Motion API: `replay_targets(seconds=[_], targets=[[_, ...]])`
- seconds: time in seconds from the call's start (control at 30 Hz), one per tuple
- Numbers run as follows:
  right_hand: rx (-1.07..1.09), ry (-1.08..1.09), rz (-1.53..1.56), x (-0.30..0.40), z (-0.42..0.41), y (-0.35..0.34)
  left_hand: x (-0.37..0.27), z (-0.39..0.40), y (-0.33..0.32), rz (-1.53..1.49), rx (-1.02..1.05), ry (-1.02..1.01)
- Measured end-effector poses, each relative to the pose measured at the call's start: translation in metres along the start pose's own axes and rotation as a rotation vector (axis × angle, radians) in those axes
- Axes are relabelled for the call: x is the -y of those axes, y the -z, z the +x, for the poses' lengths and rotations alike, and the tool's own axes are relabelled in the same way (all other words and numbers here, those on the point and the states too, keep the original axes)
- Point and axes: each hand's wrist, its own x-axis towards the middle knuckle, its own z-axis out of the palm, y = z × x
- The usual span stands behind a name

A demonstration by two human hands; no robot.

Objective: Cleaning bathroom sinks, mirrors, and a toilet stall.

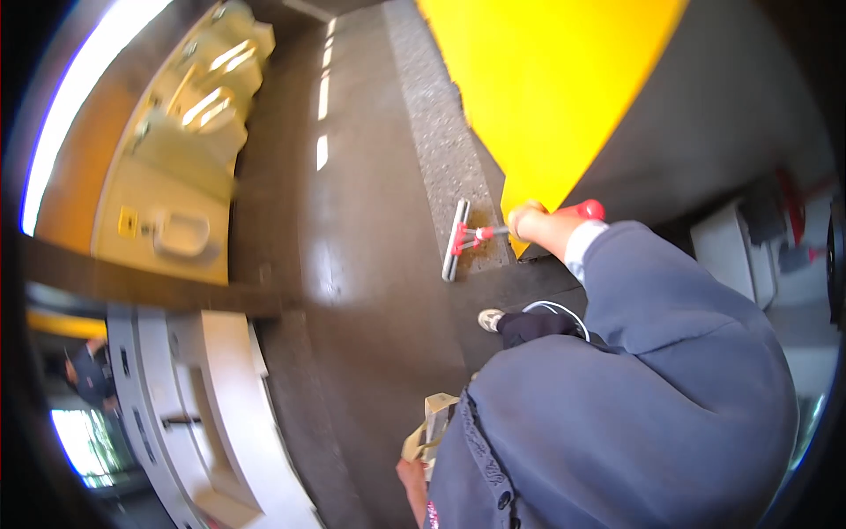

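Observation:
My right hand (527, 221) is closed around the handle of a floor mop, with red plastic (585, 210) showing beyond it. The mop's long, narrow head (456, 239) has red fittings and lies at the speckled floor strip. This hand is right at the lower tip of a bright yellow panel (535, 86); whether it touches the panel I cannot tell. Low in the view, my left hand (413, 473) grips a beige folded item (423, 430), perhaps a bag. My body partly hides that item.
Wall-mounted urinals (182, 235) line the left wall. A white cabinet unit (231, 410) stands lower left, near a person (89, 373), possibly a reflection. Red-handled cleaning tools (793, 211) are at far right. A white cord (558, 307) loops near my shoe (490, 320).

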Motion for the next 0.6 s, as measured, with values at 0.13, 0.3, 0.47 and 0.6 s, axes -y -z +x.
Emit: replay_targets(seconds=[0.13,0.3,0.47,0.6], targets=[[-0.053,-0.033,0.185,0.005,-0.127,-0.095,-0.060,0.016,-0.003,0.370,0.141,-0.210],[0.332,-0.008,0.985,0.071,-0.204,-0.288,-0.055,0.074,0.003,0.606,0.193,-0.432],[0.572,-0.126,1.563,0.076,-0.283,-0.368,-0.116,0.048,-0.019,0.747,0.315,-0.588],[0.584,-0.190,1.844,0.057,-0.341,-0.449,-0.163,-0.007,-0.068,0.955,0.324,-0.833]])
